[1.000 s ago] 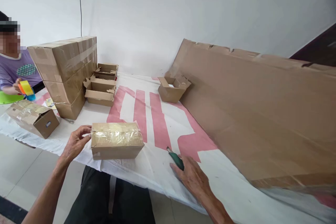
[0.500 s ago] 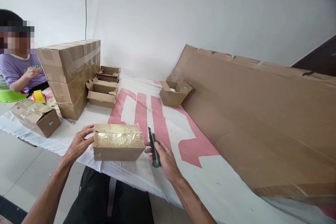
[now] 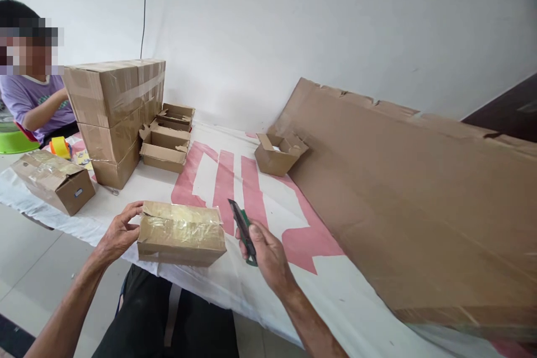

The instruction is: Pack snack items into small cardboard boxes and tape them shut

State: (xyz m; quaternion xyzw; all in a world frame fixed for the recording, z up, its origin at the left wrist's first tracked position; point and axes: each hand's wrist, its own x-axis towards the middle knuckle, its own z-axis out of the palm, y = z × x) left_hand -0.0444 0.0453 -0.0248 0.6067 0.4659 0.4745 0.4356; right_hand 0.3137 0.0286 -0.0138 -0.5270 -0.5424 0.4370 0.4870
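A taped cardboard box (image 3: 182,232) lies at the table's near edge, with shiny clear tape along its top. The fingers and thumb of my left hand (image 3: 121,232) press against its left end, steadying it. My right hand (image 3: 268,251) is closed round a green and black utility knife (image 3: 243,229), just right of the box and apart from it. The knife's blade points up and to the left.
Taped boxes (image 3: 121,95) stand stacked at the left, beside open boxes (image 3: 163,148). Another taped box (image 3: 54,179) and yellow tape (image 3: 61,147) lie further left, near a seated person (image 3: 37,100). One open box (image 3: 277,156) stands by a large cardboard sheet (image 3: 411,207).
The view has shifted slightly. The box has tilted a little, with my left hand still at its end. My right hand has drawn away from the box, and the knife now leans further left.
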